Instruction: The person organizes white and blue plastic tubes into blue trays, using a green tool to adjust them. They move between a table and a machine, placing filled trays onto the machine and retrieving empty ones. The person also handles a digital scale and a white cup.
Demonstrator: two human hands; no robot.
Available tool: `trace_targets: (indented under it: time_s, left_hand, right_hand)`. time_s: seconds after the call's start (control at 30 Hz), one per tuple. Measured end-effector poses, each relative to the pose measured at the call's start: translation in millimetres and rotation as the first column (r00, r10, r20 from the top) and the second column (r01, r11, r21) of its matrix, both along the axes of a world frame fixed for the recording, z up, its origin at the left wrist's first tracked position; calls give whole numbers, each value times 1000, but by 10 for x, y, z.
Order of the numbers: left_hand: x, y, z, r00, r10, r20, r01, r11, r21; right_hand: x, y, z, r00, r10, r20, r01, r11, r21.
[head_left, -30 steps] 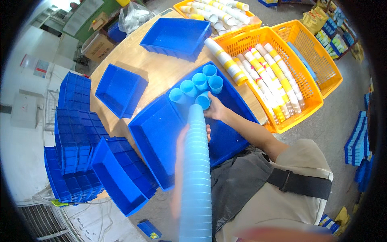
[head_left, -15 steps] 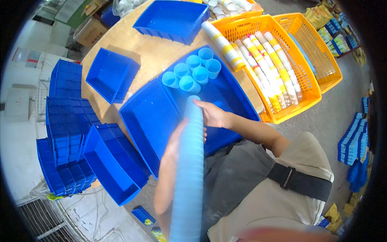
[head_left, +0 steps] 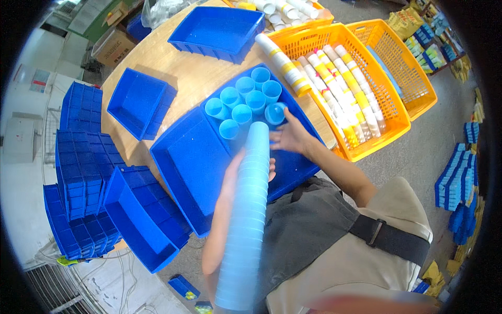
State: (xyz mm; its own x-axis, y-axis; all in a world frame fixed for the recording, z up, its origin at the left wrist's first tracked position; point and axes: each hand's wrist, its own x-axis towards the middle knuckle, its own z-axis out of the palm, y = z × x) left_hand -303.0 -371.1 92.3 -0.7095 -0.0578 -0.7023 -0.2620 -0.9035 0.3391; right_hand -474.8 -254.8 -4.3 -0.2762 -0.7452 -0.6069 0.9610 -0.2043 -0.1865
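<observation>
A long stack of nested light blue cups [head_left: 244, 225] slants up from the lower edge, its narrow end over the blue tray [head_left: 293, 166]. My left hand [head_left: 231, 175] is wrapped round the stack near its upper part, its fingertips showing on the right side. My right hand [head_left: 294, 133] holds a single light blue cup [head_left: 275, 113] between thumb and fingers, tilted, at the right of the group in the tray. Several light blue cups [head_left: 255, 100] stand mouth up in rows at the tray's far end.
Another blue tray [head_left: 183, 162] adjoins on the left. Two blue bins [head_left: 217, 31] [head_left: 138, 102] sit on the wooden table [head_left: 157, 55]. Stacked blue bins [head_left: 78, 172] stand at the left. Orange baskets [head_left: 361, 149] at the right hold rolled stacks of white and yellow cups [head_left: 345, 89].
My right hand has moved from the stack's narrow end to the right, now with a cup in it. More cups are in the tray. My left hand keeps the stack.
</observation>
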Motion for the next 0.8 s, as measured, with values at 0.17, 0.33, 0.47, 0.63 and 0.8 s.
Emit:
trace_targets:
  time_s: [0.17,0.33,0.47,0.63,0.8]
  left_hand:
    - [3,-26,-96,986,-157,-56,158,987,18]
    - [77,-24,-134,987,10,-159,6,995,98]
    - [222,-59,-84,989,-145,37,148,985,-87]
    - [386,-7,-61,999,-36,26,36,999,-26]
    - [583,15,-51,970,-232,67,236,970,-60]
  right_hand:
    - [78,-12,-91,873,408,-266,-451,883,-127]
    - [234,-50,-43,954,283,-100,-290,955,-65]
    - [413,-162,11,838,432,-333,-472,881,-44]
    - [492,-195,-48,952,299,-66,-304,950,-77]
    - [620,-96,-307,953,276,-126,-280,960,-13]
